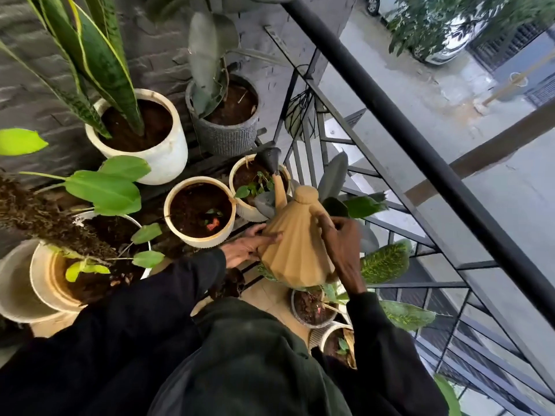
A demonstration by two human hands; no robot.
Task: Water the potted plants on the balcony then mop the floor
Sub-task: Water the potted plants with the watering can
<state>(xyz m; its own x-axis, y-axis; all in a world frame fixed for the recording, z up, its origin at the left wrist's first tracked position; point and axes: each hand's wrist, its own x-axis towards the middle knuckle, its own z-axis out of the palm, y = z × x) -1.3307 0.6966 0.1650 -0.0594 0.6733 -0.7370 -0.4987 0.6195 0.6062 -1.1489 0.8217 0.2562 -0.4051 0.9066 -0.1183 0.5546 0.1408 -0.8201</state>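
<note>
1. Tilting forward, a tan, ribbed, cone-shaped plastic watering can (295, 250) is held in the air above a cluster of pots, close to the black metal balcony railing (420, 145).
2. Its thin spout ends in a dark funnel-shaped rose (270, 159), which sits over the soil of a small cream ribbed pot (249, 213) holding a little green plant.
3. The right hand (344, 244) grips the can's right side with its fingers curled over it. The handle is hidden beneath the hand.
4. The left hand (246, 246) lies against the can's left flank with its fingers straight, pressing rather than curling.
5. Just left of the small pot stands a round cream pot of dark soil (172, 223) with a tiny sprout.
6. Further back are a white pot (168, 157) with a tall striped snake plant and a grey ribbed pot (225, 139) with broad dull leaves.
7. Whether water is leaving the rose cannot be told.
8. Dark sleeves cover both forearms.
</note>
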